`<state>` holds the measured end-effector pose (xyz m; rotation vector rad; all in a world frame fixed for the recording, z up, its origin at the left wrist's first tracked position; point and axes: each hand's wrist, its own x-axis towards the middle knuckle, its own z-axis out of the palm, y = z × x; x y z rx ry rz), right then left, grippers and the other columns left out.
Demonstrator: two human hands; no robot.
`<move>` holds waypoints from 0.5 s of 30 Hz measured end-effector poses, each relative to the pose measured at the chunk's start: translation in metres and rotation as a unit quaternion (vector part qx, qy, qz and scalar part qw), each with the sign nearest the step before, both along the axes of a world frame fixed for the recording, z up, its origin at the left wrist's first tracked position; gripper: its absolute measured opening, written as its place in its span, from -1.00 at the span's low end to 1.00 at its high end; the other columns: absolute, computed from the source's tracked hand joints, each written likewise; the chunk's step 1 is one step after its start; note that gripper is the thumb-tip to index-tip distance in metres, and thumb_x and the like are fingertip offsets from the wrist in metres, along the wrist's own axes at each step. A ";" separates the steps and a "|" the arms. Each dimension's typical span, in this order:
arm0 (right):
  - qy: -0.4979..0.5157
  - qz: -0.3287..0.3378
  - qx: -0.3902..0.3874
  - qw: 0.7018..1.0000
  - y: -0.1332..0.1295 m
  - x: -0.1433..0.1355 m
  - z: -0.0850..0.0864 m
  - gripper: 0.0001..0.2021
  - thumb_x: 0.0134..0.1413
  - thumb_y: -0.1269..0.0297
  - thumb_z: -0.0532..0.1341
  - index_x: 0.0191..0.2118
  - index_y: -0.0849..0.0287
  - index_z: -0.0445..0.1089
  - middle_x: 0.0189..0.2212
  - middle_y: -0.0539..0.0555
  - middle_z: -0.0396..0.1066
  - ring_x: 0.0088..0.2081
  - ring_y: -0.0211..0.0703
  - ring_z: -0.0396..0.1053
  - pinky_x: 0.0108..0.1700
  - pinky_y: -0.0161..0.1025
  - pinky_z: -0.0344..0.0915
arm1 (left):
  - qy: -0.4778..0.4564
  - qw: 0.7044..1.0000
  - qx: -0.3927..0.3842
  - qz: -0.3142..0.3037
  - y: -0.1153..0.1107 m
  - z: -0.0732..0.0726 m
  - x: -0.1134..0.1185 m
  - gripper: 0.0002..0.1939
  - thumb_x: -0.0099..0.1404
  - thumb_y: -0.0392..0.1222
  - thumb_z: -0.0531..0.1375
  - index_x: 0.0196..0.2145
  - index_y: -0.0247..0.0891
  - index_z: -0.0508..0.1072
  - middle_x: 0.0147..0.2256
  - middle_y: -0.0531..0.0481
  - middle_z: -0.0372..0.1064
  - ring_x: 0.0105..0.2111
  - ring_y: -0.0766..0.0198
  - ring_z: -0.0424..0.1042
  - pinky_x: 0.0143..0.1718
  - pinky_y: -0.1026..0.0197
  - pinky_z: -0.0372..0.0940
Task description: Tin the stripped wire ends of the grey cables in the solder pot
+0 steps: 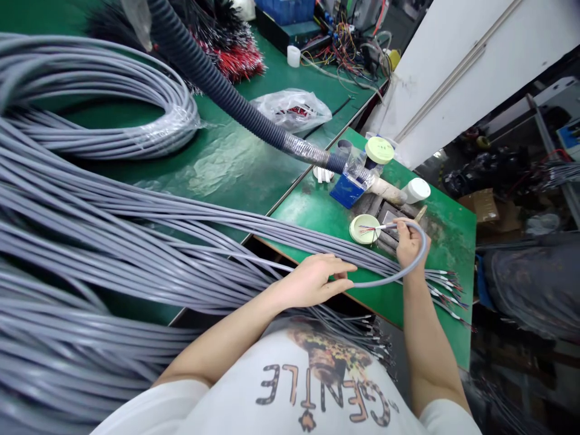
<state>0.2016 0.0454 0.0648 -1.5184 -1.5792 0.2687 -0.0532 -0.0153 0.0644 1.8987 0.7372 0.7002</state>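
Note:
My right hand [411, 244] pinches a grey cable [385, 281] near its stripped end. That end bends back in a loop, and its thin coloured wires reach over a small pale-yellow cup [356, 233]. Farther along the same cable, my left hand [319, 279] is closed loosely around it, index finger stretched out. Part of the cable is hidden under the left palm. Behind both hands runs a bundle of grey cables [299, 234], whose stripped ends fan out at the right, beyond my right wrist.
A ribbed black hose [235, 103] slants down to a blue box [348, 190] on the green board. White and yellow-lidded containers [379, 151] stand nearby. A coil of cable [167, 133] and many loose lengths cover the left. A clear plastic bag [294, 110] lies at the back.

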 end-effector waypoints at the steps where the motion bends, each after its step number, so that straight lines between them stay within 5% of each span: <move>1: -0.001 0.001 -0.004 1.000 0.002 0.000 -0.001 -0.76 0.18 0.18 0.12 -0.30 0.21 0.45 -0.37 0.10 0.50 -0.29 -0.11 0.46 -0.17 -0.12 0.40 | 0.001 1.000 0.001 -0.003 0.000 -0.001 0.000 -0.60 0.35 -0.03 0.08 0.03 -0.29 0.44 -0.25 -0.14 0.51 -0.24 0.17 0.42 -0.15 0.20 0.22; 15: -0.138 0.034 -0.008 0.990 0.005 0.007 -0.006 -0.81 0.21 0.24 0.12 -0.24 0.14 0.46 -0.29 0.08 0.49 -0.17 -0.08 0.39 -0.03 -0.09 0.27 | 0.008 1.000 -0.011 -0.017 0.005 -0.003 0.000 -0.63 0.35 -0.05 0.09 0.00 -0.27 0.45 -0.27 -0.12 0.50 -0.25 0.17 0.42 -0.16 0.21 0.22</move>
